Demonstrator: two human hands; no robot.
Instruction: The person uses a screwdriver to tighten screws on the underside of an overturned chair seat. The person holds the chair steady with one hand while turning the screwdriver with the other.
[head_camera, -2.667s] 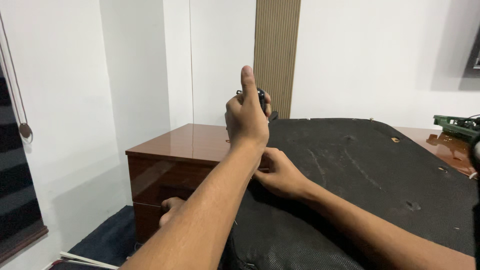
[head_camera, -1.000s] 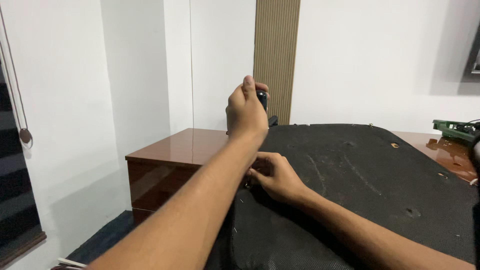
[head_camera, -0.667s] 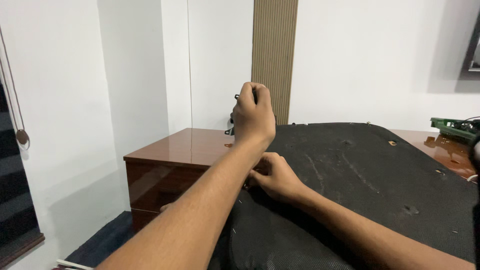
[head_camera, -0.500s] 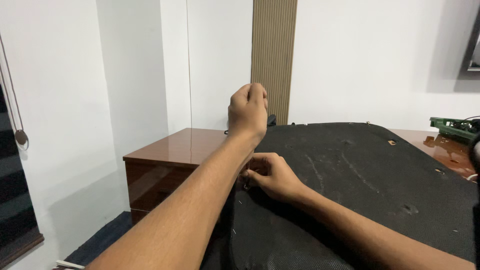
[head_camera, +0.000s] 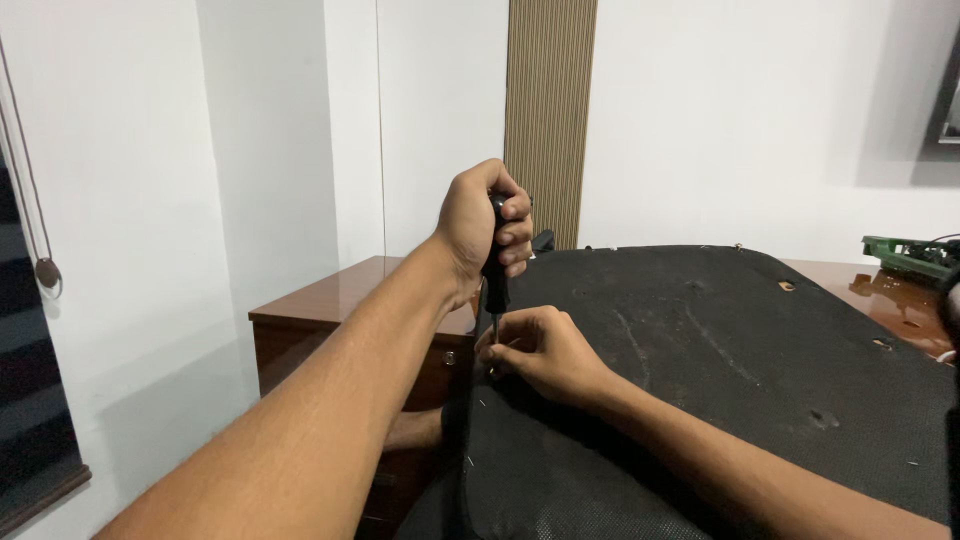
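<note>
My left hand (head_camera: 488, 226) is raised in a fist around the black handle of a screwdriver (head_camera: 495, 287), which stands upright. Just below it, my right hand (head_camera: 538, 351) pinches the screwdriver's thin shaft near its tip. The tip meets the near left edge of a large black fabric-covered panel (head_camera: 720, 340), worn and dusty, lying flat in front of me. The tip itself is hidden by my fingers.
A glossy brown wooden cabinet (head_camera: 330, 300) stands under the panel's left side, against a white wall. A green circuit board (head_camera: 915, 255) lies on the wooden top at far right. A ribbed tan wall strip (head_camera: 550, 120) rises behind; a blind cord (head_camera: 45, 270) hangs at left.
My left hand has shifted from a thumb-up hold to a closed fist over the handle and turned while staying above the right hand. The right hand has stayed at the panel's edge.
</note>
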